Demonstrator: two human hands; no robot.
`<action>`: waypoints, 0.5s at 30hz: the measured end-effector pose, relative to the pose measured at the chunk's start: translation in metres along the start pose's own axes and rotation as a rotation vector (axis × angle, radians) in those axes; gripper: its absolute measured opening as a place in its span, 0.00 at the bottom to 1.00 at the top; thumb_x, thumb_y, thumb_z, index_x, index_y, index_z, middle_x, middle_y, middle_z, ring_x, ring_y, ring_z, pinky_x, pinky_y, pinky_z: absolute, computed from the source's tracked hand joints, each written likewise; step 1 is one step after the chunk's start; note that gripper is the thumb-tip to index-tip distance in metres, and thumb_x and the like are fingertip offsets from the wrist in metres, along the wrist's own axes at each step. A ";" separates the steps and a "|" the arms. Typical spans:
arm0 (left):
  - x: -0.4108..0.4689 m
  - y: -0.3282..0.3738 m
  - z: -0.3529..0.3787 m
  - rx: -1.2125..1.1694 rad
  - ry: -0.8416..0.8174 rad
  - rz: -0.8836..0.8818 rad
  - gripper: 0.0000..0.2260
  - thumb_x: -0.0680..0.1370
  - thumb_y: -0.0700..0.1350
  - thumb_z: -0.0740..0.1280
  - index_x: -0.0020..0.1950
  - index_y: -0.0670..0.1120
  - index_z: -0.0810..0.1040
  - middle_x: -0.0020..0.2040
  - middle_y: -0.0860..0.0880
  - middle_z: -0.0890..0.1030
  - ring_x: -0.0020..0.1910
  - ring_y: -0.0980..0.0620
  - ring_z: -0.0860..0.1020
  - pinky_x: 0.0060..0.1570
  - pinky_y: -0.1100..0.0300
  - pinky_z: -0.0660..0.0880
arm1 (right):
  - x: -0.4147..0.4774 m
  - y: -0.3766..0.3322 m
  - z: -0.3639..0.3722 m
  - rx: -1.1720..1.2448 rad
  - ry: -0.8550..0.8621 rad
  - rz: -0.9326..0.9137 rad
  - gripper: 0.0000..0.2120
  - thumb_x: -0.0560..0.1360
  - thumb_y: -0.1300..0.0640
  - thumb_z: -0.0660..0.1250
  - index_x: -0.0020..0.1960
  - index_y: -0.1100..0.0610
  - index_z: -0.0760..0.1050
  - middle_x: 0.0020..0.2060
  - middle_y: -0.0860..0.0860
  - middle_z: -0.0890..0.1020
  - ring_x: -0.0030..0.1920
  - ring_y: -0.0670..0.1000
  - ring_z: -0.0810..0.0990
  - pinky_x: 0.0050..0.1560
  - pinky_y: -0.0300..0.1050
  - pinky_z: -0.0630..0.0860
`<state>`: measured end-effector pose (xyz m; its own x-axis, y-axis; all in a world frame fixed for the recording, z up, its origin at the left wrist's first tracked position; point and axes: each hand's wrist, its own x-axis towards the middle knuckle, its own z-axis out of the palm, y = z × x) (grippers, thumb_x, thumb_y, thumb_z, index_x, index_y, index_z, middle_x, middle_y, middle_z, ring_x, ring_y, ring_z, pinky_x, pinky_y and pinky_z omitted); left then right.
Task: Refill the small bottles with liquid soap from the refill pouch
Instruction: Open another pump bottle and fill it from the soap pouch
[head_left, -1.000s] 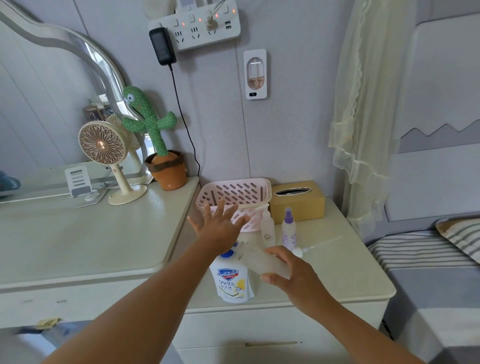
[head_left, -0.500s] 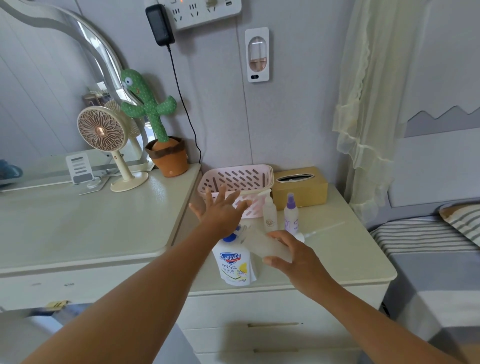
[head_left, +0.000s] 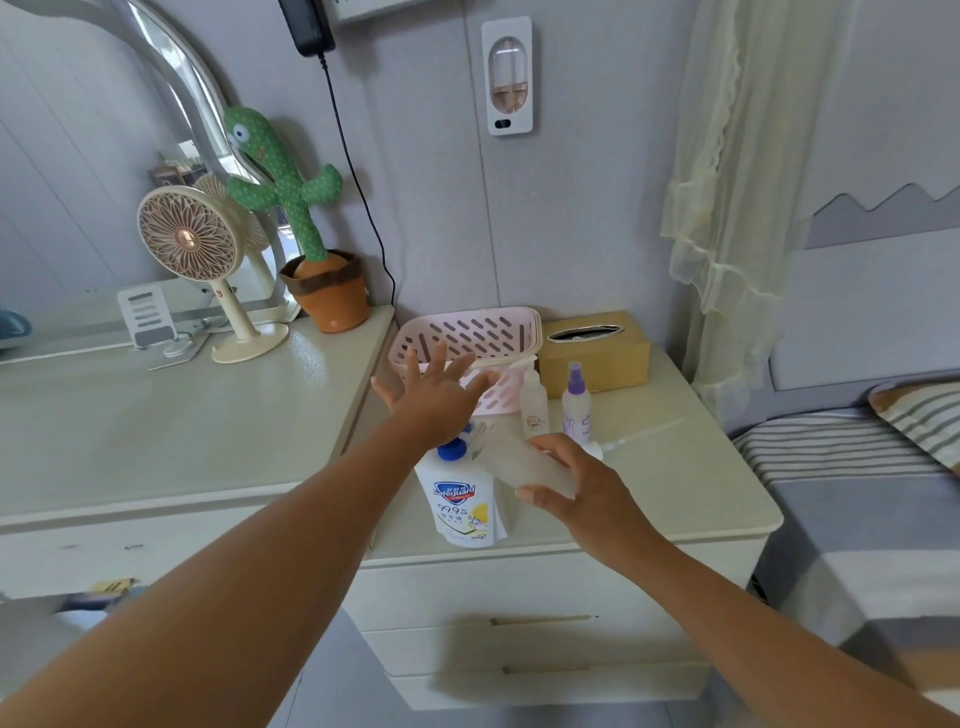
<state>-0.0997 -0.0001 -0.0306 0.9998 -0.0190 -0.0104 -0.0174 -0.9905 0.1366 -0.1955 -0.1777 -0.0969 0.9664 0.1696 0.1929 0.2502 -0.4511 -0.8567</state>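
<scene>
Right hand (head_left: 582, 488) grips 1 frosted bottle (head_left: 524, 465) tilted beside the refill pouch (head_left: 462, 504), likely readying a fill; left hand (head_left: 436, 400) hovers, fingers spread, empty.

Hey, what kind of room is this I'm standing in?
Most likely a bedroom. A bed with striped bedding stands at the right, a nightstand with drawers sits beside it, and a mirror rises behind a dressing table at the left.
</scene>
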 end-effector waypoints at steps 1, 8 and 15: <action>-0.002 0.000 0.002 -0.009 -0.008 -0.003 0.27 0.79 0.66 0.43 0.77 0.62 0.50 0.79 0.53 0.42 0.76 0.44 0.36 0.65 0.30 0.32 | 0.000 0.001 0.001 0.004 0.000 0.008 0.20 0.74 0.51 0.69 0.63 0.46 0.68 0.52 0.40 0.72 0.49 0.38 0.72 0.43 0.25 0.68; -0.002 0.001 0.001 0.023 -0.010 -0.002 0.27 0.78 0.67 0.43 0.77 0.62 0.49 0.79 0.53 0.42 0.76 0.43 0.36 0.65 0.30 0.32 | -0.002 0.000 0.001 -0.002 -0.005 0.019 0.20 0.74 0.51 0.69 0.64 0.47 0.68 0.54 0.43 0.72 0.51 0.40 0.71 0.42 0.25 0.68; 0.001 -0.001 -0.005 0.037 -0.009 0.010 0.28 0.78 0.68 0.43 0.77 0.62 0.49 0.79 0.52 0.41 0.76 0.43 0.37 0.66 0.29 0.35 | -0.002 -0.004 -0.002 0.003 -0.004 -0.002 0.21 0.75 0.50 0.68 0.65 0.47 0.68 0.54 0.42 0.73 0.53 0.41 0.71 0.44 0.22 0.67</action>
<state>-0.0981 0.0019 -0.0259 0.9994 -0.0300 -0.0180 -0.0281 -0.9946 0.0996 -0.1987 -0.1781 -0.0935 0.9657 0.1738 0.1929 0.2520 -0.4481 -0.8577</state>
